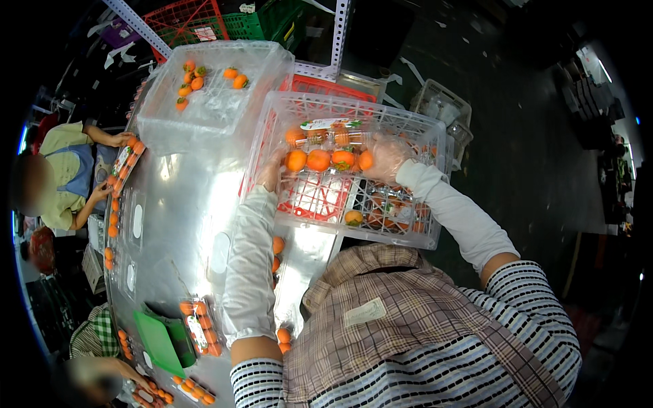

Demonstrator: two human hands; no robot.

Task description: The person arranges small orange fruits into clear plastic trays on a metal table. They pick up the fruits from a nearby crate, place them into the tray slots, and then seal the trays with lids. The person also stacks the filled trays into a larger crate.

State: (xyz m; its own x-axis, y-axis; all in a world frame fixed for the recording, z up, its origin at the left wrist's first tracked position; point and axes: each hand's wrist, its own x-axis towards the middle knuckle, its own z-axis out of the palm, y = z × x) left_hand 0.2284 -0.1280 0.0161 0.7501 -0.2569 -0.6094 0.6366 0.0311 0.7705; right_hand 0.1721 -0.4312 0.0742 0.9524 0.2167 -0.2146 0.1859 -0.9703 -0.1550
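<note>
A clear plastic pack of persimmons (318,160) spans the space between my hands, over a clear slatted crate (435,234). My left hand (272,171) closes on its left end. At the other end my right hand (386,158), in a thin clear glove, grips the pack with the fingers partly hidden by plastic glare. A white label with coloured print (332,124) shows just behind the front row of fruit. Other packed persimmons (388,212) lie in the crate's near right part, beneath and nearer than the held pack.
A lined tub (153,115) with several loose persimmons stands on the metal table (170,238) at the far left. Across the table, a co-worker (64,170) handles another pack. A green bin (158,340) and packed fruit (201,326) sit near left. A metal post (340,34) rises behind.
</note>
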